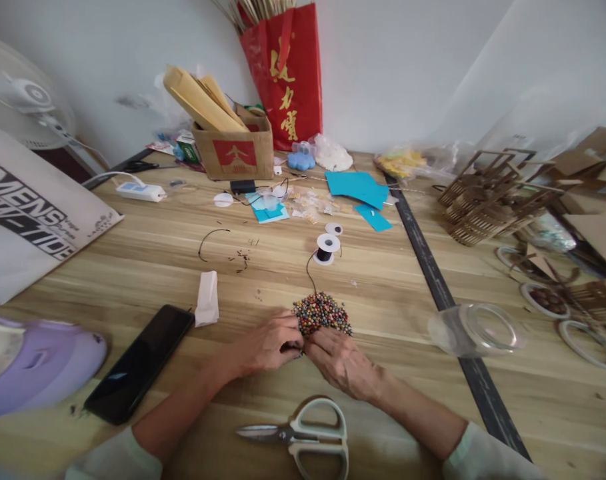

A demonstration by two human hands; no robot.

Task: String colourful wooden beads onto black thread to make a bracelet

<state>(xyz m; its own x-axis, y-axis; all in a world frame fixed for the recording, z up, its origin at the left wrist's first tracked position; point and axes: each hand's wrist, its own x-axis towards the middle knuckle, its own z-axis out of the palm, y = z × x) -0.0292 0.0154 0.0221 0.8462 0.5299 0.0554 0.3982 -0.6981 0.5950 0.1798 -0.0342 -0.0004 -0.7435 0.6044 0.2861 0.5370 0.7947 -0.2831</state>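
Landmark: the bead pile (325, 311), many-coloured, loose on the table (383, 280). Our 2 hands meet at its near edge: the left hand (273, 340) at its near-left side, the right hand (340, 358) in front of it, fingers curled inward and close together. We cannot tell what, if anything, the fingertips pinch; the hands hide it. A dark cord (308, 268) runs to the pile's far edge from a white spool (327, 244) beyond it.

Progress, as we judge it: cord drawn out, beads heaped within reach; whether any are threaded we cannot see. Most look loose, so much seems left.

Nearer us than the pile: 1 pair of scissors (293, 435), untouched. Left of the pile: a paper packet (207, 300), then a phone (140, 363). Right of it, well apart: a clear jar (450, 330). Beyond and left: short black scraps (241, 257).
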